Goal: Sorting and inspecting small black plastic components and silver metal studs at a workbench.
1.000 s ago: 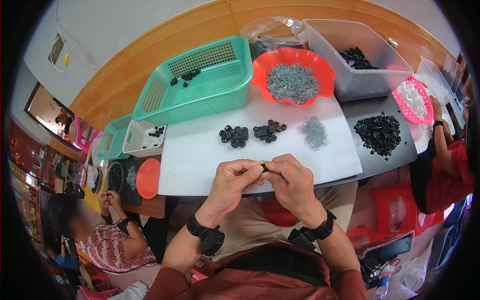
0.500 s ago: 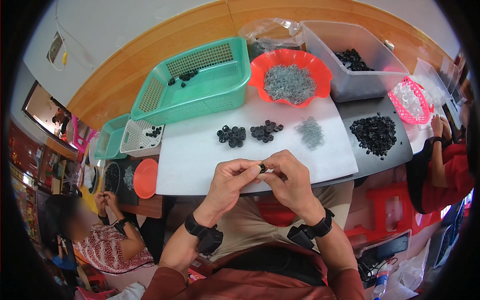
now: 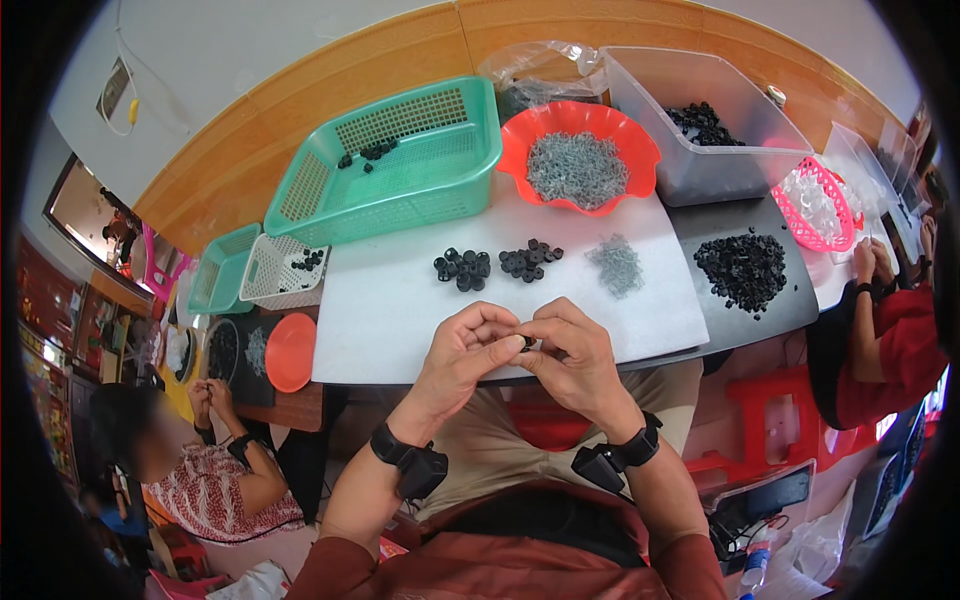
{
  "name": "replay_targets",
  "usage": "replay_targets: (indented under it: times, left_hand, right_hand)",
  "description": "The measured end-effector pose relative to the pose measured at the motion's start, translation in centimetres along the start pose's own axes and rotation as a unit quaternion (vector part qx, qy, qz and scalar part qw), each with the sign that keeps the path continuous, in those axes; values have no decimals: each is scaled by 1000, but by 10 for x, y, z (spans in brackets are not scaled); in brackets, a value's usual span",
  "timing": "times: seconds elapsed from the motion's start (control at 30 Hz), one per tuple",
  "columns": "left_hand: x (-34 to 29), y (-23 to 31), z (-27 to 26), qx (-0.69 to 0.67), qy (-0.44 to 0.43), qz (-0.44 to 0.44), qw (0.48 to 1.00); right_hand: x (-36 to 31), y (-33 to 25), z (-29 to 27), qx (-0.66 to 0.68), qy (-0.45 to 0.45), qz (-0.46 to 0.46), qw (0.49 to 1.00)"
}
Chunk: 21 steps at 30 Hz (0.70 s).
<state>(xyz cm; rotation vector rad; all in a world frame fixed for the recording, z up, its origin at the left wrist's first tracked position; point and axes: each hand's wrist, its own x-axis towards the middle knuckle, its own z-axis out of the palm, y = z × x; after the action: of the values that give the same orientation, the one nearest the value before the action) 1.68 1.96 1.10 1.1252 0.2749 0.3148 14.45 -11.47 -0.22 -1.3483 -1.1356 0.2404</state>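
My left hand and my right hand meet over the front edge of the white foam sheet. Pinched between the fingertips of both is a small black plastic part, mostly covered by the fingers. Beyond my hands lie a cluster of black round parts, a second cluster of smaller black parts and a little pile of thin grey pins. To the right, a larger heap of small black pieces rests on the dark board.
Along the back stand a green basket with a few black parts, a red scalloped bowl of grey pins and a clear bin with black parts. A white basket and red lid are left. Co-workers sit either side.
My fingers have shifted slightly around the black part, covering more of it. The view has moved a little. At the right, the co-worker's hands have moved slightly.
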Motion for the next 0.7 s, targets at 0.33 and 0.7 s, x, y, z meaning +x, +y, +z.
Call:
replay_targets:
  times: [0.33, 0.7]
  left_hand:
    - [4, -3, 0, 31, 3, 6, 999]
    - [0, -3, 1, 75, -7, -11, 997]
  right_hand:
    - [3, -1, -5, 1, -8, 16, 1000]
    - [3, 3, -9, -3, -37, 28, 999]
